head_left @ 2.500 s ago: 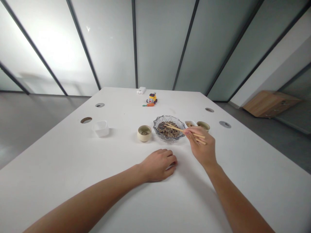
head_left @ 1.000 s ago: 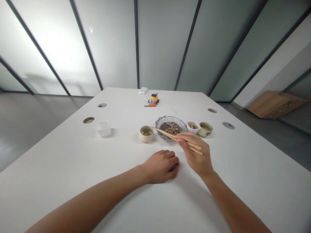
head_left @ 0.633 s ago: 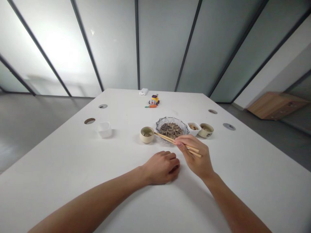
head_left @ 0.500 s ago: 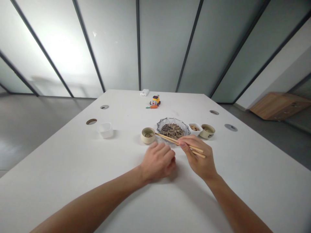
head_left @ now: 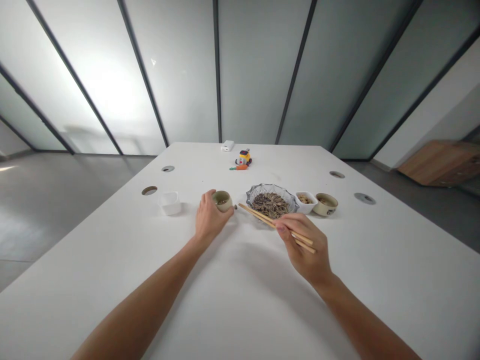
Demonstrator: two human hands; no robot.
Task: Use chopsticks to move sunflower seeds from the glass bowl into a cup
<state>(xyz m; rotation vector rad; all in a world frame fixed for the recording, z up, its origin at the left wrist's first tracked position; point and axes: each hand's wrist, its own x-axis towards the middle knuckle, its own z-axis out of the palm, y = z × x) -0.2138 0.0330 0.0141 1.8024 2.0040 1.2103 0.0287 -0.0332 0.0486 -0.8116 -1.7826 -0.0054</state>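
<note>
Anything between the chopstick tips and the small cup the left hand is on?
Nothing visible. The chopsticks in the right hand point toward the cup, which the left hand grips; only bare table and one tiny dark speck lie between.

A white tub (head_left: 170,202), toy (head_left: 244,157) and power bank (head_left: 227,146) sit apart.

Bright, even daylight pours through the frosted glass wall panels (head_left: 112,90), glaring upper left; soft shadows under the arms, wide-angle stretching at the edges, focus sharp.
</note>
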